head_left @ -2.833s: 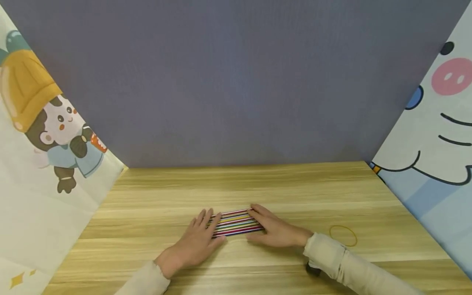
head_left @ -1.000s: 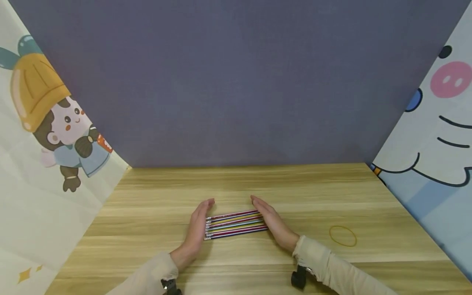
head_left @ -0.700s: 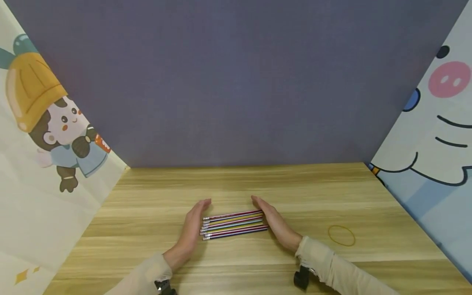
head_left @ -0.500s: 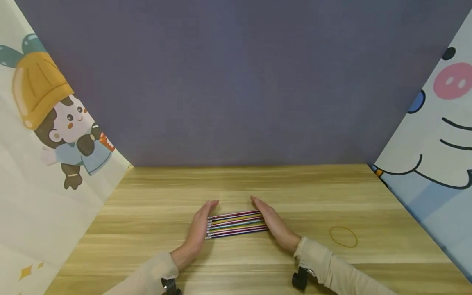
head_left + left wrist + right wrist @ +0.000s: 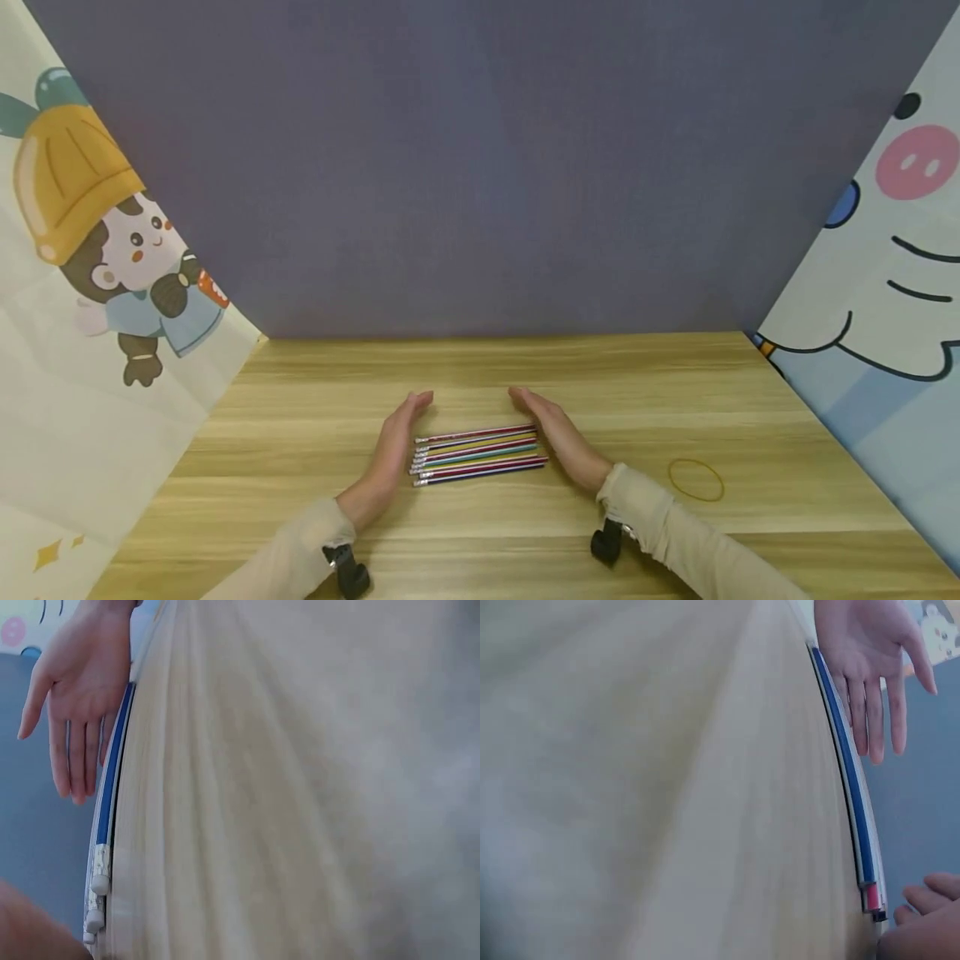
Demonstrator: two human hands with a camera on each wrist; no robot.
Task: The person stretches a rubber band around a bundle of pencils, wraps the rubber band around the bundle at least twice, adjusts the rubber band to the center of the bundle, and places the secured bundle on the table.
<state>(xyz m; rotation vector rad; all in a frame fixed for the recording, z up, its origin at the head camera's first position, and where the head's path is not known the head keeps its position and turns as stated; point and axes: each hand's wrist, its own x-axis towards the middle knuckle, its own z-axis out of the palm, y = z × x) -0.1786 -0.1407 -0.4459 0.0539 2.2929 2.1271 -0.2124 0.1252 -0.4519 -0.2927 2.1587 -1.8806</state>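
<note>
Several striped pencils (image 5: 480, 454) lie side by side on the wooden table, their eraser ends to the left and slightly uneven. My left hand (image 5: 388, 454) stands on edge beside those eraser ends, with straight fingers and a small gap to them. Facing it, my right hand (image 5: 566, 442) is on edge with its palm right at the other ends. In the left wrist view a blue pencil (image 5: 112, 787) shows white erasers near it, and the right palm (image 5: 82, 705) is beyond. The right wrist view shows the left palm (image 5: 870, 675) with extended fingers.
A thin yellow rubber band (image 5: 670, 472) lies on the table (image 5: 480, 550) to the right, beyond the right forearm. A grey panel (image 5: 480, 167) rises at the back edge. Printed cartoon sheets (image 5: 67, 433) flank the table on both sides.
Earlier both hands lay over the pencils; now they stand upright at the ends. The left hand pressed in, drew back, pressed again, and is now back leftward, the pencil ends staggered.
</note>
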